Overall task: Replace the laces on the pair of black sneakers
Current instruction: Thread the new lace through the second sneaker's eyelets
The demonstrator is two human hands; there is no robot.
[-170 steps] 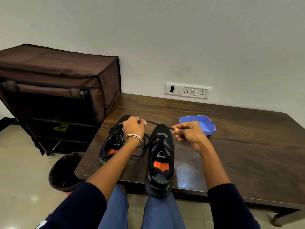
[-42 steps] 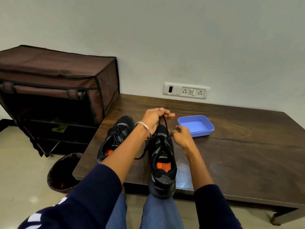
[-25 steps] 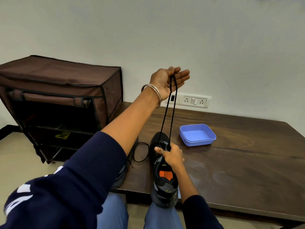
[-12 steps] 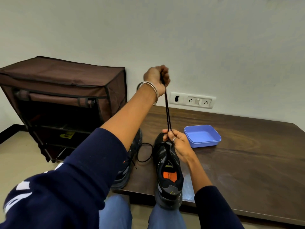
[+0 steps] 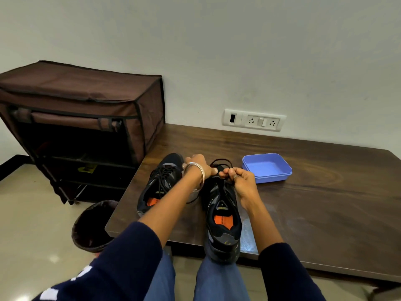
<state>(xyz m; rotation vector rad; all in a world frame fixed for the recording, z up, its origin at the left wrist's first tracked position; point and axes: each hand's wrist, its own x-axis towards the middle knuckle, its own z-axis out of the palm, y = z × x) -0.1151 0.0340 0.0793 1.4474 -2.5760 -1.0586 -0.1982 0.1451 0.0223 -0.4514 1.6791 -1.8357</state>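
Observation:
Two black sneakers with orange insoles sit on the dark wooden table (image 5: 303,205). The left sneaker (image 5: 161,183) is fully laced. The right sneaker (image 5: 222,216) points away from me, its heel over the table's front edge. A black lace (image 5: 221,162) loops above its toe end. My left hand (image 5: 200,168), with a metal bangle at the wrist, grips the lace over the sneaker's front. My right hand (image 5: 237,178) pinches the lace right beside it, and the fingertips of the two hands almost meet. The eyelets under the hands are hidden.
An empty blue plastic tray (image 5: 267,168) lies just right of my right hand. A brown fabric shoe rack (image 5: 86,118) stands left of the table, with a dark waste bin (image 5: 93,227) on the floor below the table's corner. A socket panel (image 5: 253,120) is on the wall.
My left hand, which held the lace stretched high above the sneaker, has come down to the shoe's toe end. The lace now lies slack in a loop. My right hand stays at the shoe.

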